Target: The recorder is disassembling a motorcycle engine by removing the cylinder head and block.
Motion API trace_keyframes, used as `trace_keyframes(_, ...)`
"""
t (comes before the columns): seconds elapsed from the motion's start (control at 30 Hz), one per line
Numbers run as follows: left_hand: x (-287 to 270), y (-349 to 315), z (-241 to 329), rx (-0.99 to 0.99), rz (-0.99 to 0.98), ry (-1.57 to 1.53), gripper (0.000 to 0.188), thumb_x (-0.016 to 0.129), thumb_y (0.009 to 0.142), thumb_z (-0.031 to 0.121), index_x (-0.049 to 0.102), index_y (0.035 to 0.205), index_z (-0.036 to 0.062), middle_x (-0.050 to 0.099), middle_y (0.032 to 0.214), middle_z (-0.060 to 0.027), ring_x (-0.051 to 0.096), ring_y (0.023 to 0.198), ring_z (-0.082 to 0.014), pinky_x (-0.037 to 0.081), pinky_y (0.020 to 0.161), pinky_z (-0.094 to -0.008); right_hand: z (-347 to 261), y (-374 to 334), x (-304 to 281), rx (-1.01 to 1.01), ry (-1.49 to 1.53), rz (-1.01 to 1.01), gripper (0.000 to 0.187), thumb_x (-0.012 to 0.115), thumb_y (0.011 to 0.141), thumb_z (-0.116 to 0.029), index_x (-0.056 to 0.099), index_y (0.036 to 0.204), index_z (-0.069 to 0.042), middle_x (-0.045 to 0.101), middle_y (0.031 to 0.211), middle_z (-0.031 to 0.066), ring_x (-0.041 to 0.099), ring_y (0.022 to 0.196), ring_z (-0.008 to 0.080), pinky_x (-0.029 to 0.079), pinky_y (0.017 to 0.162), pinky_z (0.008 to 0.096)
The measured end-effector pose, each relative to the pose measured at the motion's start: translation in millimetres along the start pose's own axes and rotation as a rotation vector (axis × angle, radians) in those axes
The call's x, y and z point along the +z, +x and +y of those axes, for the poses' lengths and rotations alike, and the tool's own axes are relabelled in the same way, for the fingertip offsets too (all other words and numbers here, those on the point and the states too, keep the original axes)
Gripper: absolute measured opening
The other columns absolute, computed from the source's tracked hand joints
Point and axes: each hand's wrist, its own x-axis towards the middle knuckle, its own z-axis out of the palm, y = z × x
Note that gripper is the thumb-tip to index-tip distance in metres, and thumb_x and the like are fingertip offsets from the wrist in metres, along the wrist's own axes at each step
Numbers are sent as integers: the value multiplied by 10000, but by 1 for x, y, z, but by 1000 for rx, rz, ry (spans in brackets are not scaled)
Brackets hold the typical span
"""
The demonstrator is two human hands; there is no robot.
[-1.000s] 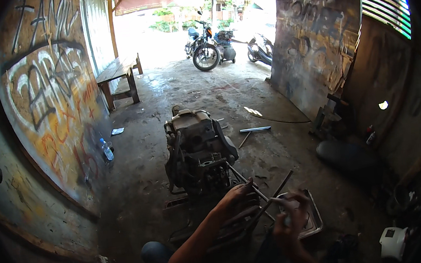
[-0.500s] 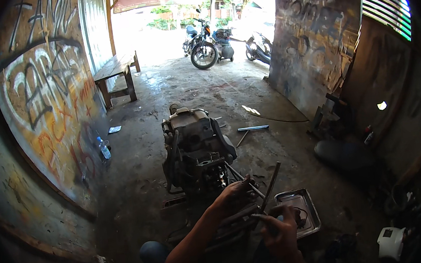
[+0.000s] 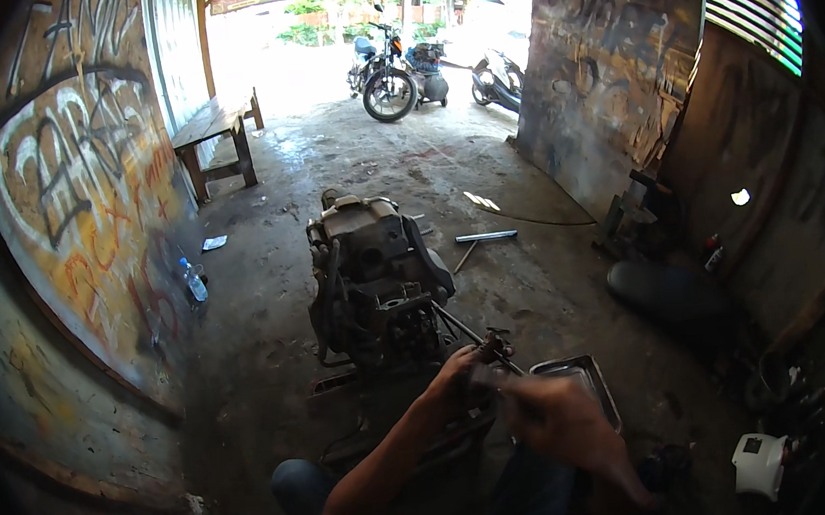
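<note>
My left hand [image 3: 459, 373] is closed around a small dark metal part [image 3: 495, 344], just right of the stripped motorcycle's rear. My right hand [image 3: 566, 419] is bent in toward it, fingers curled and smeared by motion. Whatever it grips is hidden. In front of me stands the motorcycle frame [image 3: 370, 251], its bodywork off and its dark mechanical parts bare. A thin metal bar [image 3: 460, 325] slants from the frame to behind my left hand. Partly behind my right hand lies a shallow metal tray [image 3: 591, 371].
On the floor beyond lies a T-handle wrench [image 3: 485, 236]. To the right are a black seat [image 3: 666, 296] and a white part [image 3: 760, 467]. A water bottle [image 3: 195, 281] stands by the left wall, near a wooden bench [image 3: 215, 128]. Parked motorcycles [image 3: 390, 93] stand at the entrance.
My right hand has risen and come in against the left hand; the long rod upright beside it no longer shows. A dark part now shows in my left hand. The view has shifted slightly.
</note>
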Motion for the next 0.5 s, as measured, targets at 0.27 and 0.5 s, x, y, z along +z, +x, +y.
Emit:
trace_keyframes(0.27, 10, -1, 10, 32, -110, 37, 412, 636, 945, 435, 594, 1073, 46, 567, 842, 3, 496, 664, -77, 428, 596, -248, 40, -5, -21, 130, -478, 27, 446, 614, 929, -343, 608, 1234, -18, 673, 1059, 231, 654, 963, 411, 517, 849, 470)
trace_keyframes(0.5, 18, -9, 14, -4, -44, -29, 237, 643, 959, 240, 614, 1077, 36, 545, 862, 24, 472, 670, -55, 383, 569, -213, 30, -20, 6, -77, -434, -466, 338, 627, 916, -310, 641, 1092, -22, 687, 957, 210, 681, 869, 370, 539, 783, 474)
